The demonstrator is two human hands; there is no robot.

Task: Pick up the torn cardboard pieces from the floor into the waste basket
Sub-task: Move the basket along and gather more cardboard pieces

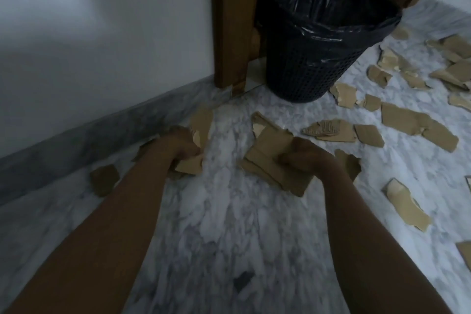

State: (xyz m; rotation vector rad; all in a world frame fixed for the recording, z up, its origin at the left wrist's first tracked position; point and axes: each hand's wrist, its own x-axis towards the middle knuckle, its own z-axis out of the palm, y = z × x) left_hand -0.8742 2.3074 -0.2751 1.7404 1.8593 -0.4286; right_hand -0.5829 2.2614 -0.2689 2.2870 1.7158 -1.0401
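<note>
Two forearms (122,211) stretch over the marble floor (229,237); the left hand (182,146) grips a cardboard scrap (190,166), the right hand (308,158) a stack (267,158). Light, stiff pieces (418,125), likely best pinched at edges, lie beside the waste basket (318,58).

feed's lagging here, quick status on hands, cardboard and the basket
Left hand gripping cardboard scraps. Right hand gripping a cardboard stack. Waste basket ahead, nothing blocking. Many loose pieces on the floor.
</note>
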